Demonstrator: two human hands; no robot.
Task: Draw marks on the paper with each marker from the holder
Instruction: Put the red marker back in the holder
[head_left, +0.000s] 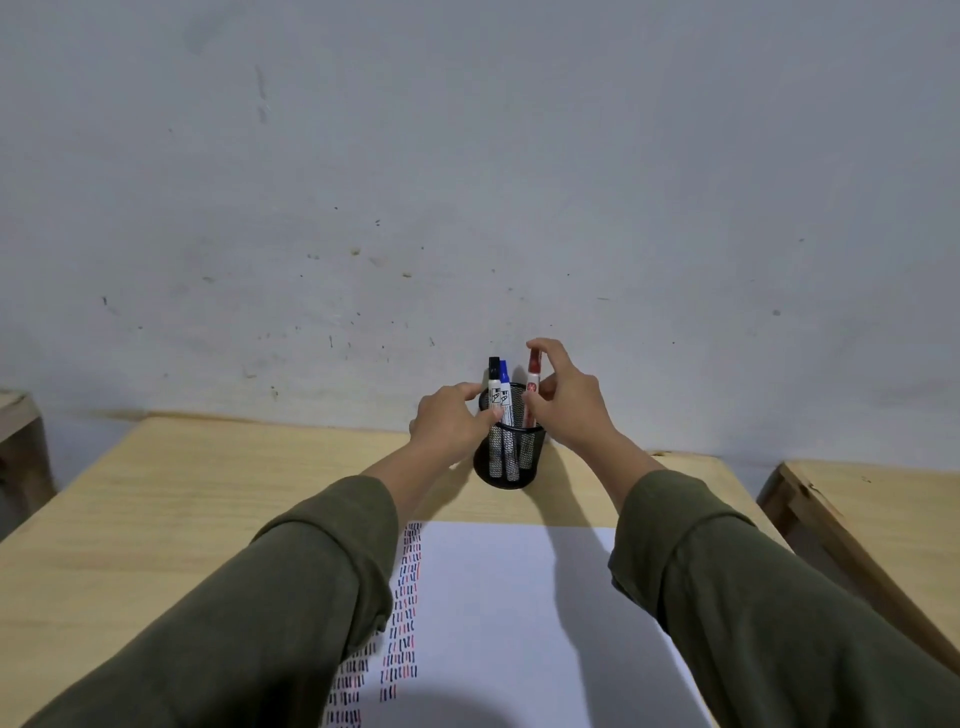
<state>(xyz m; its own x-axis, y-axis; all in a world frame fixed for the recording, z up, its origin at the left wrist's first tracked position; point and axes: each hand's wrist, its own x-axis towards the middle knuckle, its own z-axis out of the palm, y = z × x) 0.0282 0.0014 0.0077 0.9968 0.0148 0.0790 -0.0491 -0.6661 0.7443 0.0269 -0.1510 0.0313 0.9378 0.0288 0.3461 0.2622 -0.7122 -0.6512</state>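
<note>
Head view: left hand (453, 415) cups the mesh holder (508, 457), fingers curled on its rim; right hand (563, 400) pinches the red marker (533, 387) standing inside.

A black wire-mesh cup holder (508, 457) stood on the pale wooden table (156, 519) near the grey plaster wall (467, 182), behind a white paper sheet (509, 613). In it stood a black-capped marker (495, 389), a blue-capped marker (505, 397) just right, and a red-capped marker (533, 382) farther right.
</note>
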